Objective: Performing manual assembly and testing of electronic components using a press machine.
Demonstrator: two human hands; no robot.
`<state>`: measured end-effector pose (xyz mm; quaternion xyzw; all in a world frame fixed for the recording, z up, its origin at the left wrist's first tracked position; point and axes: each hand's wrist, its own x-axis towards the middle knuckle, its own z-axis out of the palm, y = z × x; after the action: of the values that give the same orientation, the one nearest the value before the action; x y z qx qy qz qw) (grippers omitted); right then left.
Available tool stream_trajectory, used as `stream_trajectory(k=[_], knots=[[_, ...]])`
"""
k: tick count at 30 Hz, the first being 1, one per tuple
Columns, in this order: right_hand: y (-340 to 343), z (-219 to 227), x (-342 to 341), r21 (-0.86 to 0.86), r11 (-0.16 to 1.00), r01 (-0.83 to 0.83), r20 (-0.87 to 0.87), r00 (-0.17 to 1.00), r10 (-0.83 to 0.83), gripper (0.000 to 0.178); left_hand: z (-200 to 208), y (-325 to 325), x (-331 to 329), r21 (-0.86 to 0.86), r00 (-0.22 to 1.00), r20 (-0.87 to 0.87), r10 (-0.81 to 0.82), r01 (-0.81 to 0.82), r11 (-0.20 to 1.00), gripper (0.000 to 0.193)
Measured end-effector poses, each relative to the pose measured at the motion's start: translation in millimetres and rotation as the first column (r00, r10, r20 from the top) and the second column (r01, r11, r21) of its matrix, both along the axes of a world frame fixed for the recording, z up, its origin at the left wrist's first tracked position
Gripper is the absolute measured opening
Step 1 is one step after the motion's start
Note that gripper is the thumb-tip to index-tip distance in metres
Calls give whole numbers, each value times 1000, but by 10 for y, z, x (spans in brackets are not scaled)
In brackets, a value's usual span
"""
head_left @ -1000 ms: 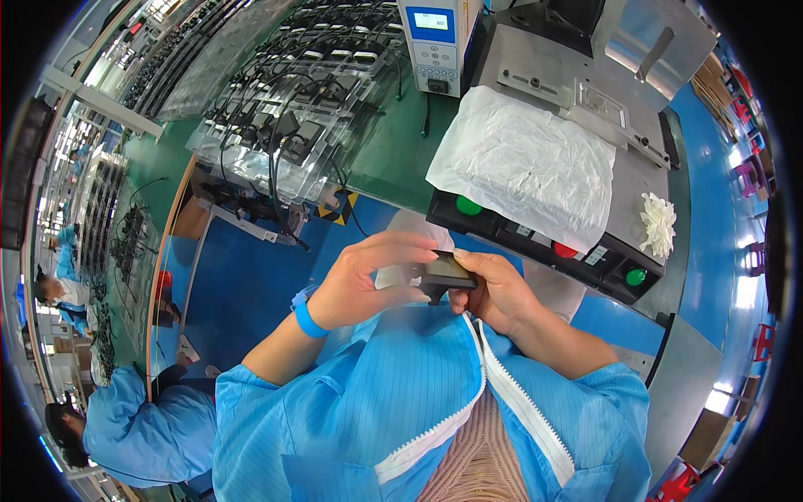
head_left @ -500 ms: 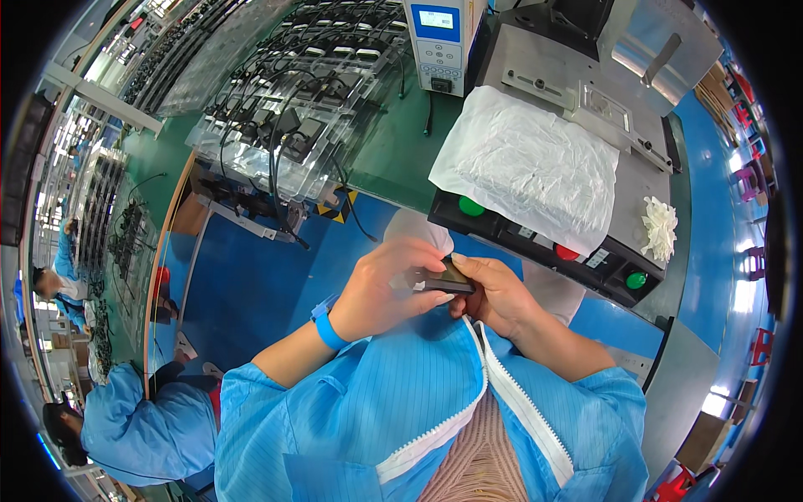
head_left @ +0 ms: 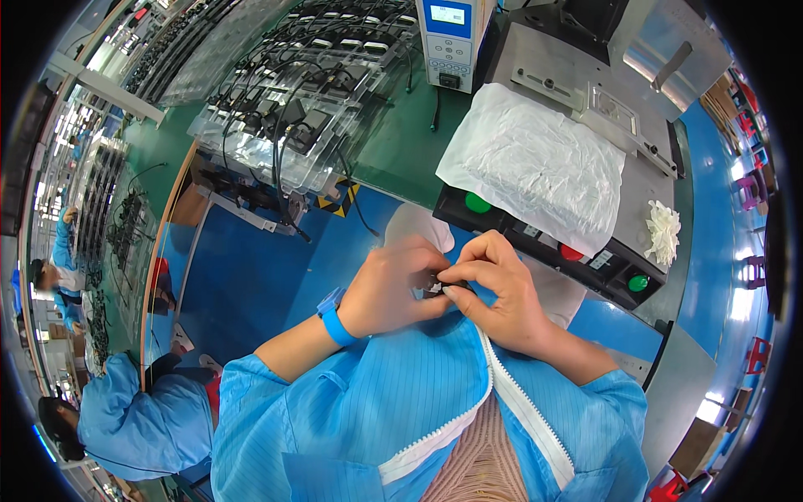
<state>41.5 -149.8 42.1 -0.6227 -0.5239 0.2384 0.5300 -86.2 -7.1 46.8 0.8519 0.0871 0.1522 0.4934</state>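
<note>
Both my hands meet in front of my chest around a small black part (head_left: pixel 432 292), mostly hidden by the fingers. A pale spot shows on it. My left hand (head_left: pixel 386 289), slightly blurred, is closed on its left side, with thumb below and fingers above. From the right, my right hand (head_left: pixel 500 294) pinches it, thumb and bent fingertips pressed together at its edge. A blue band (head_left: pixel 336 325) circles my left wrist. In the earlier frame the part looks like a flat, dark rectangular case.
Ahead right stands a press fixture (head_left: pixel 535 63) with a crumpled white sheet (head_left: pixel 535 167) over its front and green and red buttons. A control box (head_left: pixel 449 46) sits beside it. Clear trays (head_left: pixel 309 159) of black cabled adapters lie left. A seated person (head_left: pixel 146 422) is at lower left.
My right hand has shifted from cradling the black part's right end to pinching it from above with raised fingers. The part is now more covered. My left hand stays around it.
</note>
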Motion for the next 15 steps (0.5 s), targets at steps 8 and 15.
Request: stream_trajectory(k=[8, 15], knots=[[55, 59, -4, 0, 1000, -29, 58, 998, 29, 12, 22, 15, -40, 2, 999, -32, 0, 0, 1000, 21], [174, 24, 1, 74, 995, -59, 250, 968, 39, 15, -104, 51, -96, 89, 1000, 9, 13, -14, 996, 19]])
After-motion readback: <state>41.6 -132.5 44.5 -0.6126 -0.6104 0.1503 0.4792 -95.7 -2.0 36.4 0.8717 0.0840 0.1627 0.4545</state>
